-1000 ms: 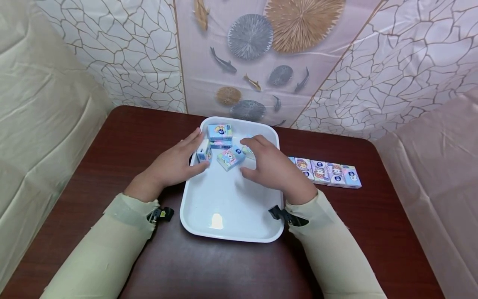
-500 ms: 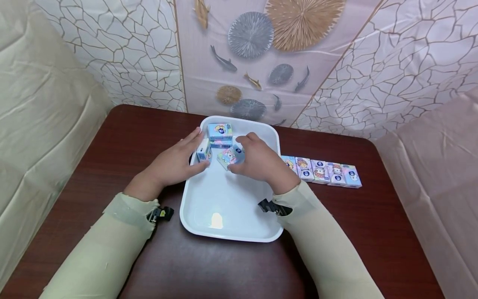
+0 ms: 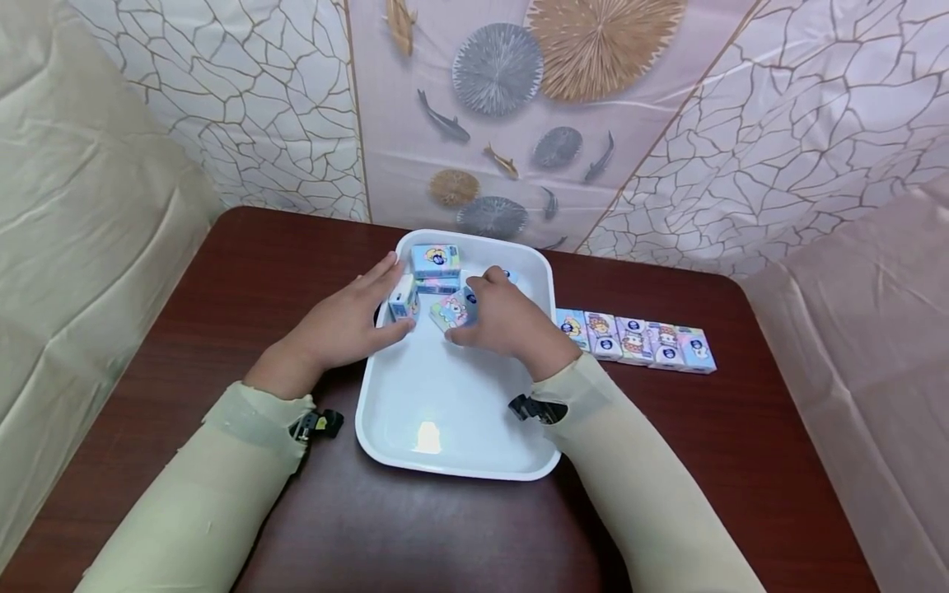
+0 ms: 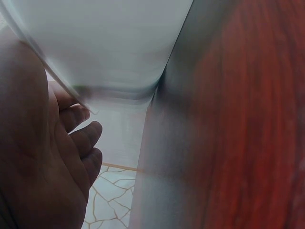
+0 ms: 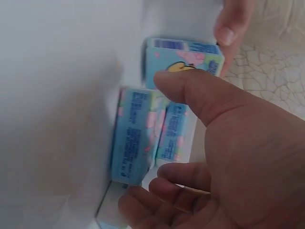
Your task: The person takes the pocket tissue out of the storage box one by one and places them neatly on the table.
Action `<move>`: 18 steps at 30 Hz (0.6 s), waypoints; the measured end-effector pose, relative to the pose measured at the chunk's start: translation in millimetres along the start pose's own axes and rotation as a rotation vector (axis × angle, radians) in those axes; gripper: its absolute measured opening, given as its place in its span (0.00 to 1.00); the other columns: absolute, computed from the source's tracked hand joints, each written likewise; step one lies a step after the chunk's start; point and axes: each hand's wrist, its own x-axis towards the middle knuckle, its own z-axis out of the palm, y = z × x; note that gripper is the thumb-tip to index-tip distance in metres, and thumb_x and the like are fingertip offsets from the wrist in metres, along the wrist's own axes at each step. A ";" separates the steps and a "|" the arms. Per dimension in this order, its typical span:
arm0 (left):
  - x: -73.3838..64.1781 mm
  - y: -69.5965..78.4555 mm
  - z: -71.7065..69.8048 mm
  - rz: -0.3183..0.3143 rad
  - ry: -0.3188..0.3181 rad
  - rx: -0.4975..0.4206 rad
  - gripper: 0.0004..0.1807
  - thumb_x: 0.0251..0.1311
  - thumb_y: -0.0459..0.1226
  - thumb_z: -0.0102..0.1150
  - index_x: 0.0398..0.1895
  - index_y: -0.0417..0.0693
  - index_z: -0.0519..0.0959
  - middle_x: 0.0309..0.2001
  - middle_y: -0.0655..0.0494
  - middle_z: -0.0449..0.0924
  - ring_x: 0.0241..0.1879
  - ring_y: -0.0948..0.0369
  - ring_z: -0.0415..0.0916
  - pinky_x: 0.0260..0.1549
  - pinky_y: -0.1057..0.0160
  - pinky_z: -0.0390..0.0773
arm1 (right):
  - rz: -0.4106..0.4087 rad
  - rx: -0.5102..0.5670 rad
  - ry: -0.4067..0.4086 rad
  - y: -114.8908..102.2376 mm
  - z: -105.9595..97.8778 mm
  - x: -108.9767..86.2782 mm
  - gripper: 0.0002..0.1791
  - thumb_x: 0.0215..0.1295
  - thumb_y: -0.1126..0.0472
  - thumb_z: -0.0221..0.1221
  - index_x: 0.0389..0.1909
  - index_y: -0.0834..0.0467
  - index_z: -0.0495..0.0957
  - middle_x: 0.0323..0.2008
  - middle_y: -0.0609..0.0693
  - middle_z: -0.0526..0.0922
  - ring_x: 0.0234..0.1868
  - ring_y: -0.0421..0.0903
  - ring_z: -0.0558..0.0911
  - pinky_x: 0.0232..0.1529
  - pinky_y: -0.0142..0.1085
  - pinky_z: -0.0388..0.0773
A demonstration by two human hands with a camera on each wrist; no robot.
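Shifted left since the earlier frame, the right hand brackets a box toward the far left corner of the tray, fingers half parted; I cannot tell whether they grip. Print looks illegible. Left hand, fingers extended, lies at the left edge.

Table — white tray, perhaps five packs

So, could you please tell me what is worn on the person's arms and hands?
The left sleeve and right sleeve are long and pale cream-green, with uneven cuff edges. The left hand and right hand show no gloves. A left device and right device, small and black, stick out at the wrists; the left one has a small yellow mark.
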 end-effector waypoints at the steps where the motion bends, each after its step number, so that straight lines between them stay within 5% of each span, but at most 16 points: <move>1: -0.1 0.1 -0.1 0.000 0.002 -0.001 0.56 0.63 0.77 0.46 0.86 0.71 0.37 0.85 0.73 0.26 0.86 0.51 0.41 0.77 0.35 0.59 | 0.000 -0.004 -0.003 -0.4 0.8 1.0 0.58 0.56 0.33 0.72 0.80 0.59 0.63 0.68 0.59 0.68 0.52 0.49 0.77 0.60 0.45 0.81; 18: -1.0 0.7 -0.3 0.013 0.013 -0.015 0.57 0.63 0.77 0.46 0.87 0.68 0.38 0.86 0.70 0.28 0.86 0.51 0.43 0.77 0.37 0.60 | 0.012 -0.062 -0.033 -3.3 10.7 4.2 0.54 0.57 0.40 0.73 0.79 0.59 0.62 0.67 0.56 0.67 0.57 0.51 0.71 0.62 0.44 0.77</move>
